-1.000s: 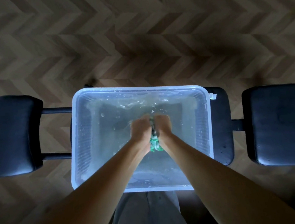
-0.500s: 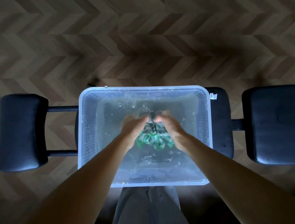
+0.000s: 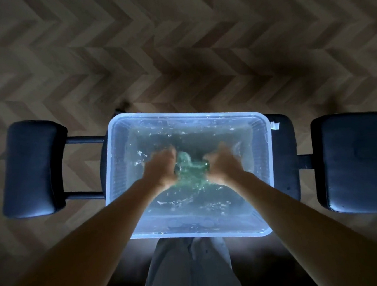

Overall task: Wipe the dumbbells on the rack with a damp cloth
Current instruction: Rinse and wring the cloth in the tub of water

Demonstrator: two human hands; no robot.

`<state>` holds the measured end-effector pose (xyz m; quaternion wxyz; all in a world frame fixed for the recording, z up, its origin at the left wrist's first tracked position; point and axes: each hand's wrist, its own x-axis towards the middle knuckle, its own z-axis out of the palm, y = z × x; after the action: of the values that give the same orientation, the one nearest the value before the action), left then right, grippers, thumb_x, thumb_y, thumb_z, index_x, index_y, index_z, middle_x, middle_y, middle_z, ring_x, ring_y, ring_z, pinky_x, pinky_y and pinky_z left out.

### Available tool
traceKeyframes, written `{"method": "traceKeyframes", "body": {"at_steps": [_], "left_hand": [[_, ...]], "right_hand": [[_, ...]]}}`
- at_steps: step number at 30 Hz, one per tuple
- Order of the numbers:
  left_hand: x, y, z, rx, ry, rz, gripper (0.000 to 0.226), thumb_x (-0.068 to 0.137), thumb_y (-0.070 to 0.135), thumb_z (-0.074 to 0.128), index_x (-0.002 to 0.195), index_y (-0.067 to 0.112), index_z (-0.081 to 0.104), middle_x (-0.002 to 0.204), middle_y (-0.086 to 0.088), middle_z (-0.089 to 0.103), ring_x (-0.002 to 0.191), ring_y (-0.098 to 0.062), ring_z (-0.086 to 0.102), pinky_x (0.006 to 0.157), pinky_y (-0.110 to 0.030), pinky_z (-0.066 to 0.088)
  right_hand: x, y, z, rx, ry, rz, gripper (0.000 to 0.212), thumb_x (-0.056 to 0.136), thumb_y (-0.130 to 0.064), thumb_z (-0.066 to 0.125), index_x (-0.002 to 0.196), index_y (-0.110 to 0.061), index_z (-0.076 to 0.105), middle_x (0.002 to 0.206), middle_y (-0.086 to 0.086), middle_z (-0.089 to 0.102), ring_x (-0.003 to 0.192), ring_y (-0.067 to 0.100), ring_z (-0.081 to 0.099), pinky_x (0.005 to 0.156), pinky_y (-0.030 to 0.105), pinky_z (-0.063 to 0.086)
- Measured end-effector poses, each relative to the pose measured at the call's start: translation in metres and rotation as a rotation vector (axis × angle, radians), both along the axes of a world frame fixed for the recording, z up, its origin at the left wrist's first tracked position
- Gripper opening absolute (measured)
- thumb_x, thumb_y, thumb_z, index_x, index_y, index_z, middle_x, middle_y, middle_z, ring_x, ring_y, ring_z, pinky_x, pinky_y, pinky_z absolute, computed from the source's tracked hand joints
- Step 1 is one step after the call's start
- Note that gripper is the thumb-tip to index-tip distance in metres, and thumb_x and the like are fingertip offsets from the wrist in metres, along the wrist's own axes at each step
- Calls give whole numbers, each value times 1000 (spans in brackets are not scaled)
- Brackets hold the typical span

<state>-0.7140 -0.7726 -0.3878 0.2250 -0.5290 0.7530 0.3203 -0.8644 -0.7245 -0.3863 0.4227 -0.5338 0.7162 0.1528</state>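
Observation:
A green cloth (image 3: pixel 188 170) lies bunched in the water of a clear plastic tub (image 3: pixel 114 163). My left hand (image 3: pixel 160 168) grips the cloth's left side and my right hand (image 3: pixel 224 164) grips its right side, both down in the splashing water and slightly blurred. The cloth stretches between the two hands. No dumbbells or rack are in view.
The tub rests on a dark padded bench (image 3: pixel 284 157) with a pad at the left (image 3: pixel 32 168) and another at the right (image 3: pixel 358 162). Herringbone wood floor (image 3: pixel 175 52) lies beyond. My grey trouser legs (image 3: pixel 189 270) show below the tub.
My hands have moved apart, from pressed together around the balled cloth to spread wide with the cloth drawn out between them. The water is splashing more.

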Motion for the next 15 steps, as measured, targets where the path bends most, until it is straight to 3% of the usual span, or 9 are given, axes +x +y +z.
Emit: {"method": "traceKeyframes", "body": {"at_steps": [2, 4, 6, 9, 11, 13, 15], "left_hand": [[-3, 5, 1, -101, -119, -385, 48, 84, 7, 54, 130, 12, 39, 130, -8, 45, 126, -24, 38, 103, -37, 28], [-6, 12, -3, -99, -160, -596, 77, 82, 11, 59, 146, 6, 16, 145, -11, 28, 137, -25, 26, 114, -43, 8], [-11, 18, -1, -60, -172, -641, 90, 80, 17, 66, 147, 4, 8, 146, -14, 27, 138, -26, 24, 115, -47, -2], [-10, 28, -13, -173, 7, -512, 62, 84, 19, 60, 141, 21, 35, 137, -3, 48, 131, -23, 40, 111, -41, 15], [-11, 27, -16, -283, 152, -265, 33, 85, 19, 54, 118, 25, 57, 113, -2, 65, 113, -25, 56, 100, -33, 30], [-17, 19, -6, -254, 202, 48, 11, 83, 15, 50, 91, 17, 58, 95, -11, 66, 97, -29, 59, 83, -30, 39], [-25, 7, 9, -128, 305, 342, 14, 82, 4, 46, 75, 16, 48, 81, -15, 63, 81, -31, 58, 62, -28, 37]], "right_hand": [[1, 0, 6, -5, 37, 225, 18, 81, -17, 65, 98, -14, 60, 140, 14, 32, 132, 29, 29, 101, 30, 32], [3, 0, 6, 26, 78, 389, 29, 80, -25, 68, 106, -15, 62, 142, 14, 29, 136, 29, 21, 111, 40, 19], [7, 0, 6, -4, 124, 400, 29, 85, -18, 61, 113, -14, 61, 137, 13, 38, 134, 29, 28, 108, 42, 20], [7, -2, 7, -129, 70, 202, 20, 87, -12, 52, 103, -11, 64, 115, 10, 61, 115, 28, 51, 91, 30, 34], [4, -5, 9, -80, -28, -29, 17, 87, -11, 49, 97, -12, 62, 112, 12, 63, 110, 29, 55, 81, 26, 38], [-1, -10, 10, -17, -109, -224, 8, 85, -8, 52, 85, -10, 60, 99, 12, 65, 92, 27, 59, 64, 22, 37], [-5, -13, 13, 10, -282, -542, 19, 83, -6, 56, 64, -9, 52, 73, 6, 57, 65, 16, 49, 52, 19, 32]]}}
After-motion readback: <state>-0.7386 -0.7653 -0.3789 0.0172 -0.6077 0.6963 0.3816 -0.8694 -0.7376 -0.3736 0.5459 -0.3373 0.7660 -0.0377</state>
